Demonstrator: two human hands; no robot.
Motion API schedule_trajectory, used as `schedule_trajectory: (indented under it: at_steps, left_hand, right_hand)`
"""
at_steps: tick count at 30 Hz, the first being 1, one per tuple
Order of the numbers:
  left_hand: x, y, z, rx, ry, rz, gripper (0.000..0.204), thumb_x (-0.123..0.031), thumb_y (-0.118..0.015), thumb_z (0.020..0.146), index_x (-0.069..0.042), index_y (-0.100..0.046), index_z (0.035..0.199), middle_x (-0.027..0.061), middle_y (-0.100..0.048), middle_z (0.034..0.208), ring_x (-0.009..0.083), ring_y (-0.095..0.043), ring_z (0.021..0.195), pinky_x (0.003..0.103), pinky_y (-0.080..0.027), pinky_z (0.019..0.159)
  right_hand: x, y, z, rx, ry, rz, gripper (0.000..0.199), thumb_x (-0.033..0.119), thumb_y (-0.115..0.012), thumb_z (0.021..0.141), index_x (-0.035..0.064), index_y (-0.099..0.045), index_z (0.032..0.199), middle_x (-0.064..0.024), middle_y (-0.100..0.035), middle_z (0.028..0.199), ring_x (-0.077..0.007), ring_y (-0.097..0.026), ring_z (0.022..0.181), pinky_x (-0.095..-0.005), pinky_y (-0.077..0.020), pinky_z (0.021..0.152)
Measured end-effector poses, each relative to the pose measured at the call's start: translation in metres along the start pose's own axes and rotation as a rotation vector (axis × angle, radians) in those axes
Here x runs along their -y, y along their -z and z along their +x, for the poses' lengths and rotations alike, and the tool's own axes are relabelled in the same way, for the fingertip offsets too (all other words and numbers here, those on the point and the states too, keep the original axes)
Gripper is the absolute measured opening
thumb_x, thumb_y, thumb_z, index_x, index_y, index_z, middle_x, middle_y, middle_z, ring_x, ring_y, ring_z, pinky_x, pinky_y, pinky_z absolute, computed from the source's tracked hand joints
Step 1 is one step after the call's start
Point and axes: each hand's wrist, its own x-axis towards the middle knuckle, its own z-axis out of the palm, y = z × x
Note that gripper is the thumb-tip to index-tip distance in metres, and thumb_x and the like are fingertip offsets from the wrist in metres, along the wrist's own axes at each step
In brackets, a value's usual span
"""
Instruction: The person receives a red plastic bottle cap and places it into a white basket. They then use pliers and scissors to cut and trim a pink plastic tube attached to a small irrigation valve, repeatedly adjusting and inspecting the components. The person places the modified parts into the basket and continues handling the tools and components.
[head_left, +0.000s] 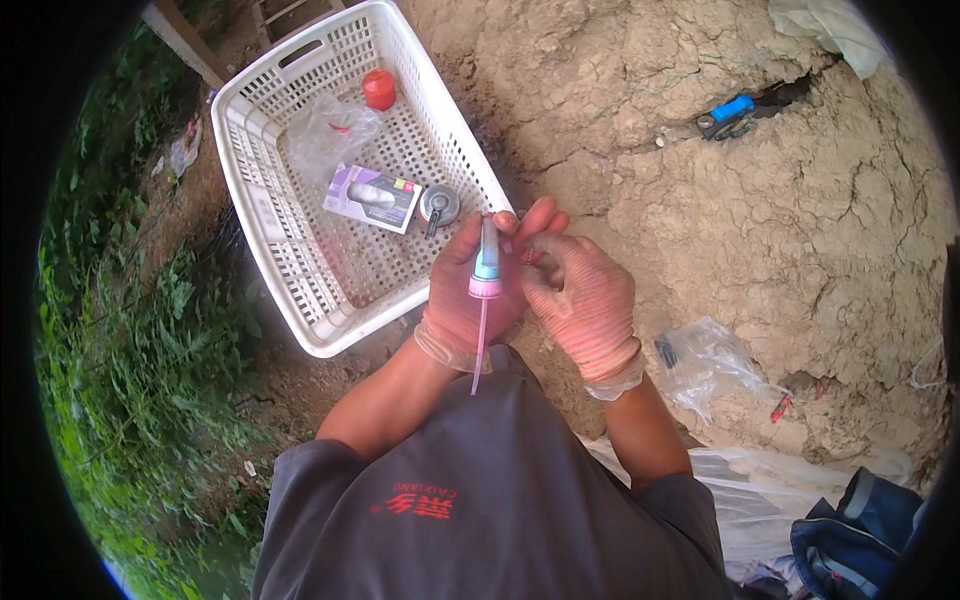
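Observation:
Both of my hands wear thin translucent gloves. In my left hand point(462, 305), the fingers are closed round what looks like a pump top point(485, 287). It has a grey spout, a light blue body, a pink collar and a thin pink tube trailing toward my shirt. Close beside it, my right hand point(590, 300) is closed in a pinch. Something small and reddish shows at its fingertips, too small to name. The white basket point(262, 235) stands just beyond my left hand.
Inside the basket lie a red round container point(379, 89), a clear bag point(325, 135), a purple-white box point(372, 197) and a round grey lidded thing point(439, 206). A blue-black tool point(727, 118) rests on cracked earth. Plastic bag point(706, 365) and dark blue cloth point(860, 535) lie right; plants grow left.

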Motion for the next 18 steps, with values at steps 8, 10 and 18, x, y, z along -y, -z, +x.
schedule_trajectory:
  at_steps: [8,10,18]
  left_hand:
    - [-0.0011,-0.002,0.0042,-0.006,0.003,0.037,0.035,-0.044,-0.067,0.098,-0.009,-0.071,0.106,0.0131,-0.058,0.15,0.0311,-0.041,0.147,0.046,-0.039,0.111]
    - [-0.0007,0.0002,0.0049,0.0,-0.002,0.042,0.035,-0.043,-0.066,0.098,-0.01,-0.071,0.106,0.0135,-0.058,0.15,0.0311,-0.042,0.146,0.046,-0.039,0.111]
    - [-0.0007,0.0012,0.0064,0.012,-0.003,0.023,0.035,-0.041,-0.064,0.1,-0.008,-0.071,0.106,0.0153,-0.058,0.15,0.0327,-0.044,0.145,0.049,-0.04,0.113]
  right_hand:
    - [-0.0034,0.0006,0.0029,0.004,-0.008,-0.026,0.025,0.019,-0.077,0.082,0.0143,-0.073,0.107,-0.0058,-0.073,0.092,-0.0216,-0.073,0.075,-0.0356,-0.0581,0.071]
    - [-0.0026,0.0015,0.0042,0.016,-0.016,-0.017,0.025,0.02,-0.077,0.082,0.0137,-0.073,0.107,-0.006,-0.073,0.092,-0.0214,-0.074,0.075,-0.0354,-0.058,0.071]
    - [-0.0056,0.001,0.0072,0.031,-0.035,0.044,0.026,0.02,-0.079,0.082,0.0112,-0.073,0.105,-0.0066,-0.073,0.088,-0.0211,-0.073,0.073,-0.0339,-0.0577,0.069]
